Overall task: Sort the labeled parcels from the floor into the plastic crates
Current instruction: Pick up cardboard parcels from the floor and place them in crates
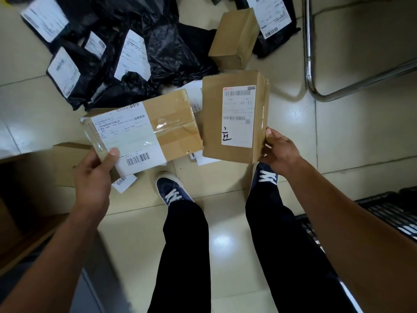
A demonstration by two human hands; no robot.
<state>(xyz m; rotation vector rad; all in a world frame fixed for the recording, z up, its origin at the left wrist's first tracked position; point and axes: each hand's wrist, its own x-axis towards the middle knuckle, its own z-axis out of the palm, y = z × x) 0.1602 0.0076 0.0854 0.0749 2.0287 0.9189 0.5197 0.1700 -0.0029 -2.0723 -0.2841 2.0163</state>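
- Two cardboard boxes are held up over the tiled floor (pixel 352 123), one in each hand, side by side and nearly touching at their inner edges.
- Left hand (pixel 96 177) pinches the wide box (pixel 171 129) at its 8 o'clock corner, thumb on top over the white label and fingers hidden below; this box's long axis runs from 8 o'clock to 2 o'clock, label face up, barcode at the near edge.
- Right hand (pixel 278 150) grips the tall box (pixel 234 116) at its 4 o'clock corner, fingers curled round the side edge; its long axis runs 6 to 12 o'clock, label facing up with a handwritten mark near the bottom.
- At 11 o'clock lies a heap of black bags (pixel 117 53) with white labels, spread on the floor.
- At 12 o'clock a small box (pixel 234 38) stands by the heap, with another black bag (pixel 275 23) at 1 o'clock.
- At 2 o'clock a metal tube frame (pixel 310 71) bends across the tiles.
- At 4 o'clock sits a dark slatted crate (pixel 388 213), partly hidden behind the right forearm.
- Below the wide box, at 8 o'clock, another carton (pixel 67 163) rests on the floor.
- Shoes (pixel 172 190) and dark trousers stand at 6 o'clock.
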